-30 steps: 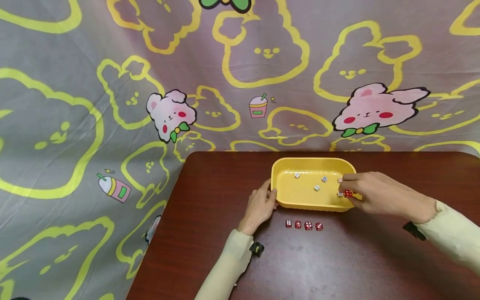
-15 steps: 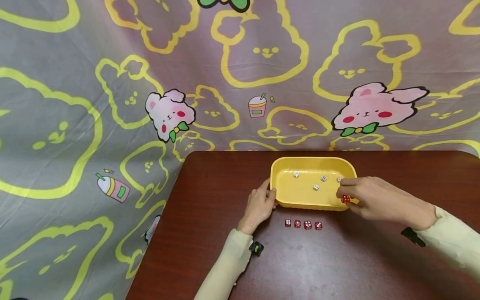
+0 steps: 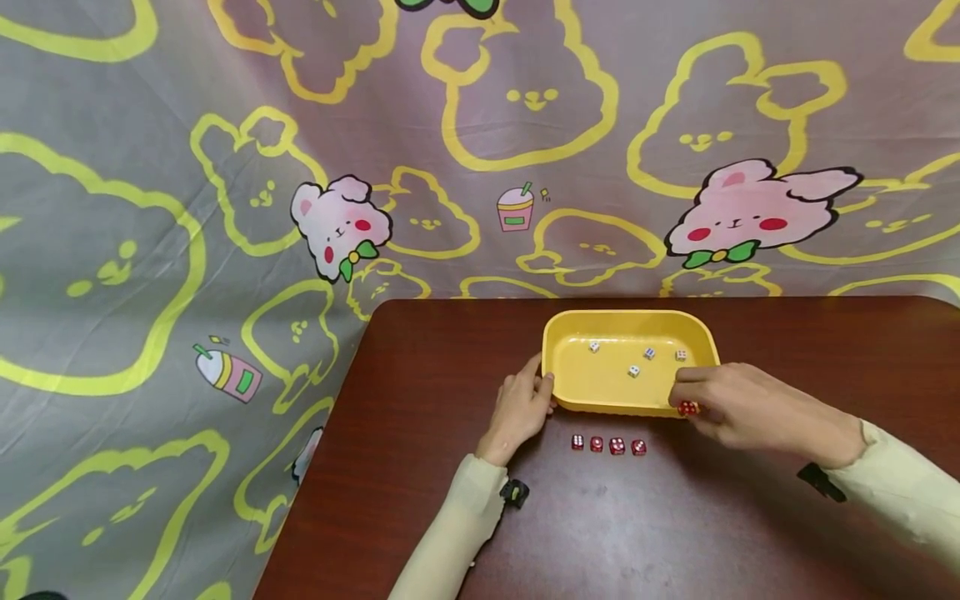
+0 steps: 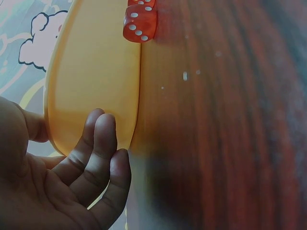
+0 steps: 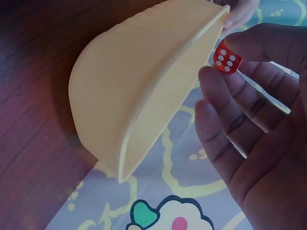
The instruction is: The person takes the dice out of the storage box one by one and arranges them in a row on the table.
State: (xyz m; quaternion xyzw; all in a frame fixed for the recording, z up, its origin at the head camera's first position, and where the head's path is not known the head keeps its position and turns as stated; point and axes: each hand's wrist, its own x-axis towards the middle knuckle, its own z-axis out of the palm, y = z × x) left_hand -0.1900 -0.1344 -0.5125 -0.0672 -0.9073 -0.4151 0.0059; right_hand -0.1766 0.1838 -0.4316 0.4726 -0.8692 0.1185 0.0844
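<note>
Red die [image 3: 687,408] pinched by near rim of yellow tray [image 3: 630,325]

A second ago it was farther in; now the right hand [image 3: 738,408] has drawn it nearer, and I can see the far-right white die [image 3: 681,356] whole. Thumb and forefinger clamp the red die, the other fingers bent, spread apart. The left hand [image 3: 520,407] grips the tray's left end, thumb over the edge. Four red dice [image 3: 617,446] line up just nearer than the tray; the table [image 3: 675,517] stretches wide near and right, its far edge just past the tray.
</note>
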